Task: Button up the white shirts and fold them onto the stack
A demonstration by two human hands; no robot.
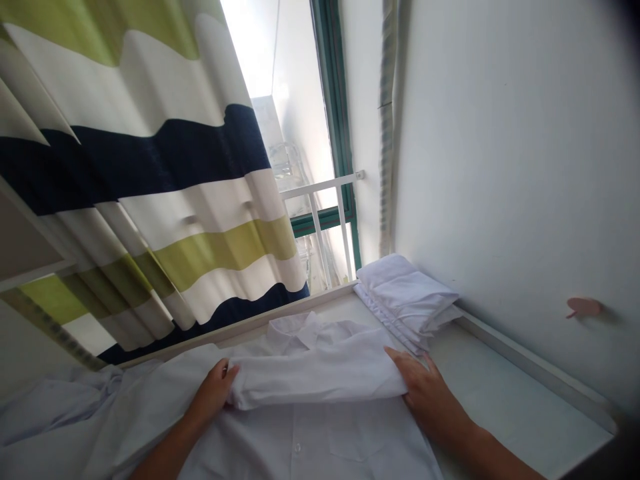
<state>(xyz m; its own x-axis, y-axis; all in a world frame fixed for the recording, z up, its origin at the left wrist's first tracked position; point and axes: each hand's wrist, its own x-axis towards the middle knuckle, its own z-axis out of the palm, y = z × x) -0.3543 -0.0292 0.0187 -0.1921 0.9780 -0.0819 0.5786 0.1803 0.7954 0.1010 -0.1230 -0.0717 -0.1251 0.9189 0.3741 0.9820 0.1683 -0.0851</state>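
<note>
A white button-up shirt point(320, 427) lies front up before me, its collar at the far side. One long sleeve point(320, 373) is laid crosswise over the chest, just below the collar. At the left end of that sleeve, my left hand point(217, 383) is closed on the cuff, fingers curled in. My right hand point(423, 380) grips the sleeve's other end near the shoulder, with some fingertips hidden by the cloth. Buttons and a chest pocket show below the sleeve.
A stack of folded white clothes point(403, 293) sits at the back right against the wall. More loose white cloth point(60, 407) lies at left. A striped curtain point(165, 160), a white railing point(325, 185) and a raised edge point(530, 360) border the surface. A pink hook point(586, 307) is on the wall.
</note>
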